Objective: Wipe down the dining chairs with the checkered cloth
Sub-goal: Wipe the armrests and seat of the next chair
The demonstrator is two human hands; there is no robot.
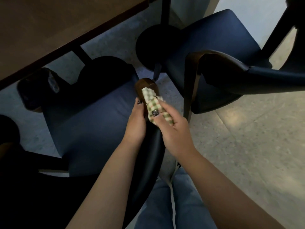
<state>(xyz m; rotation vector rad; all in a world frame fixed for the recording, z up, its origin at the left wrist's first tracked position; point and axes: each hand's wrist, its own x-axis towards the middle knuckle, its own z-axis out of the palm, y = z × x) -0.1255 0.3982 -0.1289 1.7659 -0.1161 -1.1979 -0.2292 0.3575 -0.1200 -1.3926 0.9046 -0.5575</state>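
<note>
The checkered cloth (156, 106), green and white, lies bunched over the brown wooden end (146, 86) of a chair's backrest, near the middle of the view. The right hand (173, 128) holds the cloth, with its thumb pressed on top and its fingers (166, 108) curled round the cloth and the wood under it. The left hand (136, 123) rests against the other side of the same backrest, just beside the cloth. Its fingers lie fairly straight along the wood, and one dark painted nail shows near the cloth's edge. How far those fingers wrap round the wood cannot be told.

This near chair (92, 129) has a dark blue padded seat and a dark padded backrest that runs down toward the person. The seat sits partly under the tabletop (49, 27), which is brown and fills the top left corner. A second blue chair (219, 47) stands to the right, with a curved dark backrest and the same brown wooden end. Two round black bases (148, 45) of the table's legs stand on the floor between the chairs. The floor (247, 138) is pale and speckled. At the bottom are the person's blue jeans (165, 204).
</note>
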